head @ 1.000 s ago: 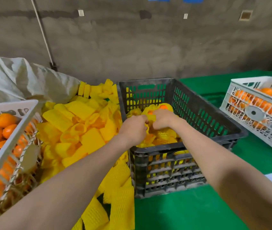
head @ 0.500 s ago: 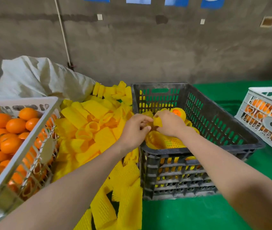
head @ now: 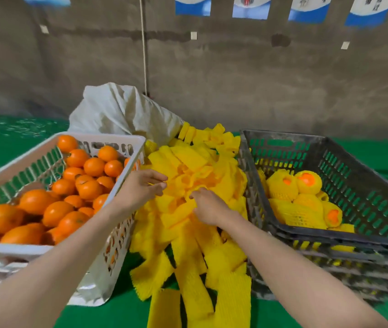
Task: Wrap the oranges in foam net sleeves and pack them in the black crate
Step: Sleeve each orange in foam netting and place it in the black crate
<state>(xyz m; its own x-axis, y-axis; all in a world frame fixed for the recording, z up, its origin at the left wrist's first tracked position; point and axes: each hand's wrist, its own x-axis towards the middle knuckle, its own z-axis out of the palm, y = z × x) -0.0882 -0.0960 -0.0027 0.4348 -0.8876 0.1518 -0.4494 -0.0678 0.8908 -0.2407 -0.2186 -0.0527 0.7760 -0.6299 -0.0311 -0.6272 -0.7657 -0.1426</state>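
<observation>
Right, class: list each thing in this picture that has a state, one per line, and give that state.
Left hand: pinching a sleeve at the pile's edge.
Right hand: fingers curled on a sleeve in the pile.
Foam net sleeves: loose, heaped, empty.
Black crate: partly filled.
Wrapped oranges: sleeved, lying in that crate.
White crate: heaped with unwrapped oranges.

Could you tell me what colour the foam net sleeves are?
Yellow foam net sleeves, head view.
</observation>
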